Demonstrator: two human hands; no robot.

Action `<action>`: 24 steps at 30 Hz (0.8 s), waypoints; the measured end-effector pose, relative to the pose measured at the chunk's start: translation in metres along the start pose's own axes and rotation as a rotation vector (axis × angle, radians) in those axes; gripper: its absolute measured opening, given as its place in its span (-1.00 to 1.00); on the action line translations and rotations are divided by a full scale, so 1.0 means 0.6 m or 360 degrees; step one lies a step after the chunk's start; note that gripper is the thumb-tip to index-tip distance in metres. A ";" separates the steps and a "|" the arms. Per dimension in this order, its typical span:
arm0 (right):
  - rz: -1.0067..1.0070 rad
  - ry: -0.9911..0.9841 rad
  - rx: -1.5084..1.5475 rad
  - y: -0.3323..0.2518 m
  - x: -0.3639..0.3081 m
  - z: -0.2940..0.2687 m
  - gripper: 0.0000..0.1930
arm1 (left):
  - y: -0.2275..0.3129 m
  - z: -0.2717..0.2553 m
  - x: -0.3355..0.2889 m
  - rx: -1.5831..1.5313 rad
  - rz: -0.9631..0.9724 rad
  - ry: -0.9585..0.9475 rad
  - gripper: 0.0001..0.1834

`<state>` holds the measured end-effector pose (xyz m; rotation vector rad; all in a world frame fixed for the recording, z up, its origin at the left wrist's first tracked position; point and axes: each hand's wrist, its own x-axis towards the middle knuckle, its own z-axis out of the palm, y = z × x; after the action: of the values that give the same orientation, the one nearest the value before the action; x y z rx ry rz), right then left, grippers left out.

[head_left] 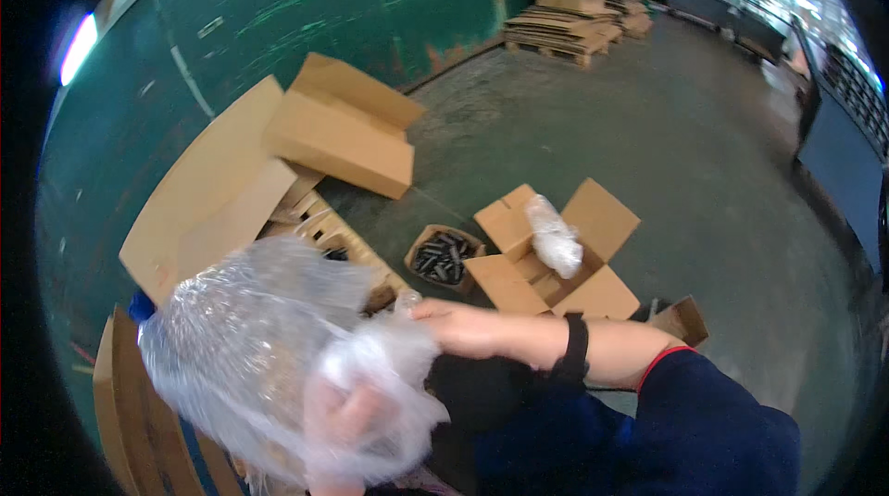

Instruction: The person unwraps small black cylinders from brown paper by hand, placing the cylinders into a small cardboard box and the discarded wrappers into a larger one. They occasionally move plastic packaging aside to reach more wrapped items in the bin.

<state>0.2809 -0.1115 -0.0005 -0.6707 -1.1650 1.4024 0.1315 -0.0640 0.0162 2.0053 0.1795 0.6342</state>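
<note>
A large crumpled sheet of clear plastic wrap spreads across the lower left, over something brownish that I cannot make out. My right hand is closed on a bunched edge of this wrap, with the forearm reaching in from the right. Below it, my left hand shows through a whitish, gathered part of the plastic. Its fingers look bent but are blurred and partly covered, so their hold is unclear.
An open carton on the floor holds a plastic-wrapped bundle. Beside it stands a small box of dark cylindrical parts. A large open carton lies near the green wall; flattened cardboard is stacked on a pallet farther back.
</note>
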 end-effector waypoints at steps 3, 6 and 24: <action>-0.0005 0.0458 0.0928 0.015 -0.068 0.026 -0.42 | -0.007 0.046 0.014 -0.0188 -0.0089 0.0464 -0.64; -0.0274 0.0586 0.0897 0.024 -0.120 0.029 -0.41 | -0.023 0.078 0.005 0.0363 0.0000 0.0345 -0.61; 0.1382 0.1424 -0.2581 0.282 -0.323 -0.447 -0.64 | 0.147 -0.085 -0.124 0.0412 -0.1147 0.0327 -0.70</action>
<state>0.4948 -0.2030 -0.2906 -2.8054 -1.0449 0.2207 0.0305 -0.0967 0.0839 1.9236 1.0971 0.3521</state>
